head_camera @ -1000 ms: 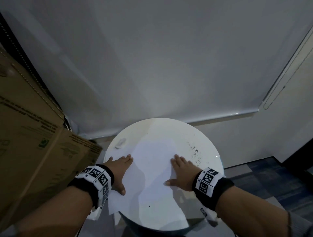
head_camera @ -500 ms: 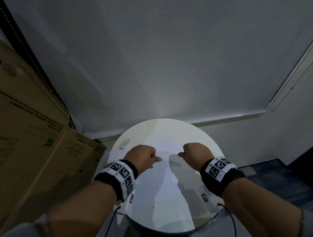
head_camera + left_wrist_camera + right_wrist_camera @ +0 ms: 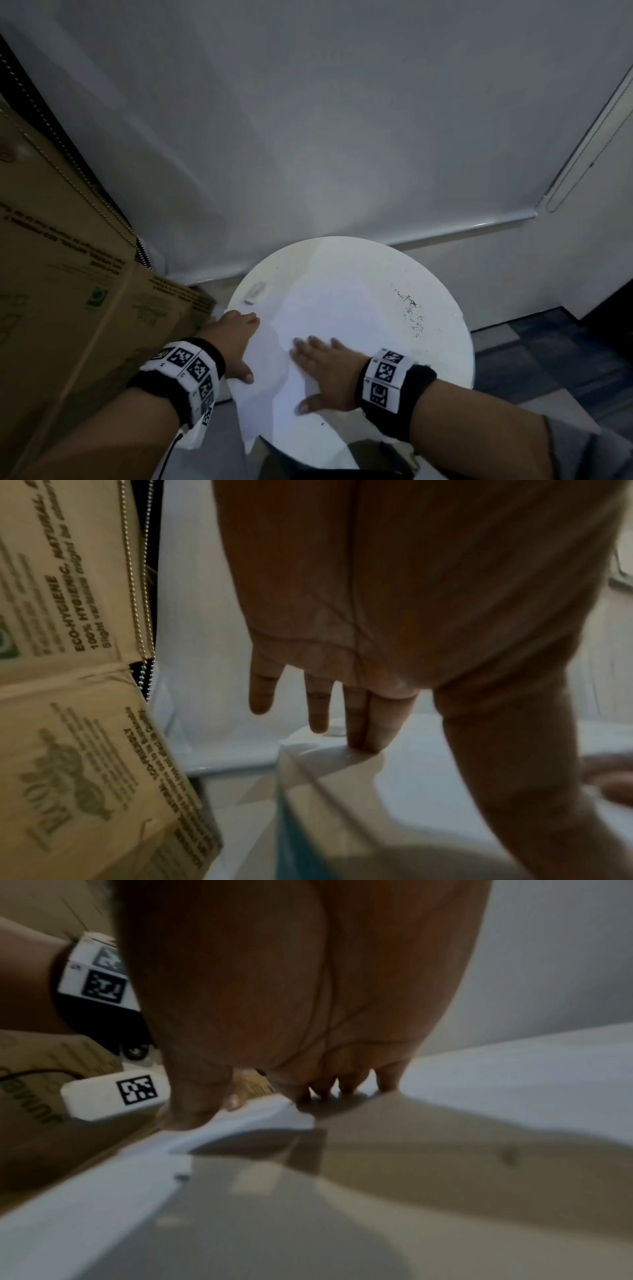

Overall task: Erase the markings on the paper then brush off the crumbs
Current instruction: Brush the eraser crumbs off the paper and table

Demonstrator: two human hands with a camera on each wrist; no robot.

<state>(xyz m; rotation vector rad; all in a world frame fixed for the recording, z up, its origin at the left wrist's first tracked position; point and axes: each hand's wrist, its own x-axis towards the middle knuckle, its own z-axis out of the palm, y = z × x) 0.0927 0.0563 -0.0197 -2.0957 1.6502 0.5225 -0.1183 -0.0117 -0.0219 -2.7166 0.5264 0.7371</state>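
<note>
White, thin paper [image 3: 329, 329] is lying across the round, glossy worktop [image 3: 459, 346] in the lower middle of the frame, its near edge drooping past the rim. Both hands are lying flat with fingers straight, gripping nothing: the left hand [image 3: 233, 342] is pressing the sheet's left edge, the right hand [image 3: 325, 370] is spreading over its lower middle. Dark, wiry crumbs [image 3: 411, 311] are sitting scattered at the sheet's right side. A small white eraser [image 3: 255, 292] is resting just beyond the left hand. I think a hard sweep could buckle the soft sheet or drag it off the slick top, or smear the crumbs. Brown cardboard [image 3: 68, 291] is crowding the left.
</note>
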